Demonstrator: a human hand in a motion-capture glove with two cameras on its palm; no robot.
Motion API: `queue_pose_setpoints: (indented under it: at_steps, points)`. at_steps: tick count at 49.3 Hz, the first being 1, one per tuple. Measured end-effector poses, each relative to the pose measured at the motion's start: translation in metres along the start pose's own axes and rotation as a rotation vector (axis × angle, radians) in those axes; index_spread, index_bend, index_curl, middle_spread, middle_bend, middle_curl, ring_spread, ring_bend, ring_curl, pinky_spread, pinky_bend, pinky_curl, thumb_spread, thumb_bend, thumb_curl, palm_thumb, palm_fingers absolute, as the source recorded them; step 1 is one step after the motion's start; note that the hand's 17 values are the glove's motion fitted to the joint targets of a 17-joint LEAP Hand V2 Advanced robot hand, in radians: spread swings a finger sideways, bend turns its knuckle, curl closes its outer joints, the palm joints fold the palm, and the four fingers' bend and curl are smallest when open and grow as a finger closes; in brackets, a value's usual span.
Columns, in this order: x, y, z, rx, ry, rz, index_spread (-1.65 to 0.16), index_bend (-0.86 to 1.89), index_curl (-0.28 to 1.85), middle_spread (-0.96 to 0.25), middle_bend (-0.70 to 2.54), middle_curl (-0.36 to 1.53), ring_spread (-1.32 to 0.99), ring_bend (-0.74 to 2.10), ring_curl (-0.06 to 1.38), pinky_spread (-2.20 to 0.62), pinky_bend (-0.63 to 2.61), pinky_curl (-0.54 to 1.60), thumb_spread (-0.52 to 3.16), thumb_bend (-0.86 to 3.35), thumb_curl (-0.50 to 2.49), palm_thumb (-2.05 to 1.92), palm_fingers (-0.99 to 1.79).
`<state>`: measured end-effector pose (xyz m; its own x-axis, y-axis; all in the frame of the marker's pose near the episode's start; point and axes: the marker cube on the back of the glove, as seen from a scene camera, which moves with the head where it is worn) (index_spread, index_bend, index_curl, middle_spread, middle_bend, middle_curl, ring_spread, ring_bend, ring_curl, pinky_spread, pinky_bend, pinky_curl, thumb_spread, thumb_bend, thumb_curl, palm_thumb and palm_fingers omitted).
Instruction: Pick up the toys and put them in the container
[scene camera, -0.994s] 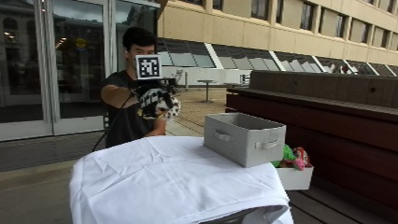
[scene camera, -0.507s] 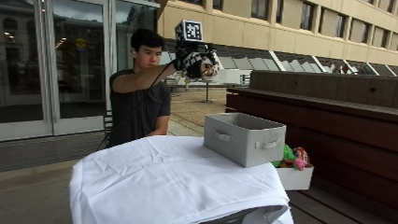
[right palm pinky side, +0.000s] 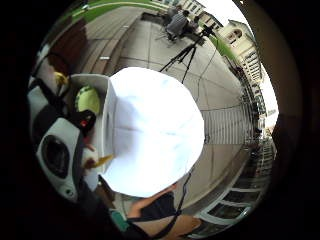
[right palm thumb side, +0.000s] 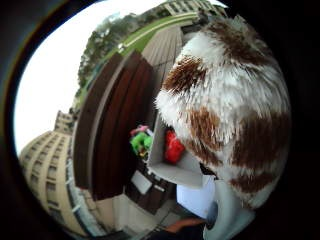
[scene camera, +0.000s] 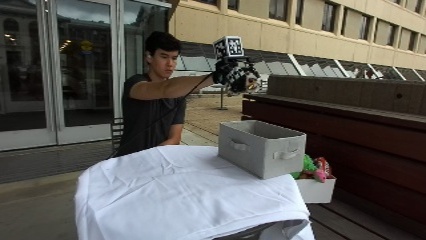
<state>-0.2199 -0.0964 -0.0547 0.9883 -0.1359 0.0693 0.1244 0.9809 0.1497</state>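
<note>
Right hand (scene camera: 234, 76) raised on outstretched arm, fingers curled.

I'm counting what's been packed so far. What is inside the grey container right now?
Inside the grey container, the thumb-side palm view shows one red toy. The plush toy in the right hand hides the rest.

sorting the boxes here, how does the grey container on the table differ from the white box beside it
The grey container stands on the white-draped table; the white box sits lower, beside the table. The grey container is larger, with handles on its sides; the white box is smaller, with toys heaped above its rim. Both are open-topped.
</note>
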Motion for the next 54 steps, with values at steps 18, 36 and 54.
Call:
queue_pose_setpoints:
  at_steps: [18, 36, 54]
  points:
    - [-0.059, 0.01, 0.044, -0.026, -0.042, -0.065, -0.39, 0.09, -0.02, -0.44, 0.84, 0.7, -0.42, 1.26, 0.5, -0.47, 0.96, 0.41, 0.48, 0.29, 1.12, 0.64, 0.95]
    - [-0.073, 0.009, 0.071, -0.057, -0.04, -0.079, -0.38, 0.08, -0.02, -0.46, 0.82, 0.74, -0.42, 1.27, 0.51, -0.47, 0.99, 0.41, 0.51, 0.25, 1.17, 0.65, 0.92]
    - [-0.041, 0.008, 0.065, -0.099, -0.003, -0.068, -0.3, 0.08, 0.04, -0.02, 0.23, 0.55, -0.09, 0.72, 0.33, -0.13, 1.42, 0.5, 1.02, -0.07, 0.78, 0.02, -0.27]
